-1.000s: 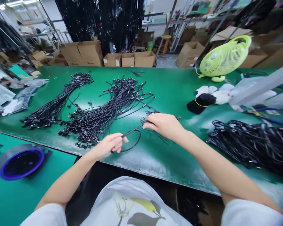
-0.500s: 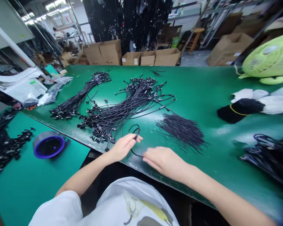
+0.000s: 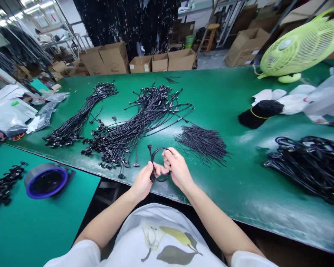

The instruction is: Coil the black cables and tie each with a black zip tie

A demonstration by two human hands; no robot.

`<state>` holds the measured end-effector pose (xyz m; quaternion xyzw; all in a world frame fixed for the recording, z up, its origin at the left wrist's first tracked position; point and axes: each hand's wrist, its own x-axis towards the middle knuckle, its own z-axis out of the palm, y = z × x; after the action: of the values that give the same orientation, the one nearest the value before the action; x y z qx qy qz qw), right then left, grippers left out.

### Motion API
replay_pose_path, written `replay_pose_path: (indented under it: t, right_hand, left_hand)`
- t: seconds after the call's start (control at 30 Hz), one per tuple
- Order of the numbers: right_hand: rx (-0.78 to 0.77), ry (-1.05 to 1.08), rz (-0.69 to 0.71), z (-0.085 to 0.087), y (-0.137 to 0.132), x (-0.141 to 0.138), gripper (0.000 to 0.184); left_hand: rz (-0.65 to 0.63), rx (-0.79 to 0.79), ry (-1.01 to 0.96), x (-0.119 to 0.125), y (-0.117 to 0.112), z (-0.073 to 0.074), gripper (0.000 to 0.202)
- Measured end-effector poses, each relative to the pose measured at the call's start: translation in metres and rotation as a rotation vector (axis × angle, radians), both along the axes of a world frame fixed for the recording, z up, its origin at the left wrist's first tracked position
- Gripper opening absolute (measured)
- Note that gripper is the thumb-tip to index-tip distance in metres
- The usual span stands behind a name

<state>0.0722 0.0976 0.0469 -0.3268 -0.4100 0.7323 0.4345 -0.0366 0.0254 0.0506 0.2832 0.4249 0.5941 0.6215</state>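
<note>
My left hand point(image 3: 143, 179) and my right hand point(image 3: 176, 166) meet over the near edge of the green table point(image 3: 228, 92). Both pinch one thin black cable point(image 3: 156, 152) curled into a small loop between them. Just beyond the hands lies a big pile of straight black cables with plugs point(image 3: 133, 124). A loose bundle of thin black ties point(image 3: 203, 142) lies to the right of my right hand.
A second cable bundle point(image 3: 78, 118) lies at the left. Coiled black cables point(image 3: 308, 165) are heaped at the right. A tape roll point(image 3: 46, 180) sits on the lower left table. A green fan point(image 3: 300, 46), plastic bags point(image 3: 11, 111) and cardboard boxes point(image 3: 144, 61) surround the table.
My right hand left the tie bundle and came back to my left hand. The cable is now coiled into a loop that both hands hold. The view has swung too.
</note>
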Motion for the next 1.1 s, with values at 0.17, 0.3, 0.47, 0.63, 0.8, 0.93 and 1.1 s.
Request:
replay_pose_path:
  t: [0.17,0.3,0.47,0.63,0.8,0.93,1.1]
  right_hand:
    - [-0.128,0.175,0.240,0.011,-0.008,0.005,0.044]
    - [-0.101,0.083,-0.002,0.001,-0.017,-0.006,0.042]
    - [-0.060,0.020,-0.169,-0.008,-0.017,-0.013,0.041]
    - [-0.072,0.013,0.006,-0.001,-0.020,-0.009,0.041]
    - [0.021,0.032,-0.010,0.003,-0.027,-0.010,0.044]
    - [-0.029,0.088,-0.036,0.007,-0.028,-0.011,0.043]
    - [-0.204,0.232,0.123,0.017,-0.018,-0.007,0.056]
  left_hand:
    - [0.139,-0.144,-0.296,-0.006,0.003,-0.004,0.045]
    - [0.142,-0.165,-0.373,-0.001,0.001,-0.005,0.040]
    - [0.140,-0.170,-0.251,0.012,-0.008,-0.011,0.048]
    - [0.008,-0.078,0.015,0.001,-0.007,-0.019,0.048]
    - [-0.163,-0.016,0.411,-0.007,-0.014,-0.025,0.036]
    - [-0.334,-0.016,0.614,-0.008,-0.021,-0.031,0.029]
    - [-0.346,-0.013,0.294,-0.001,-0.023,-0.031,0.038]
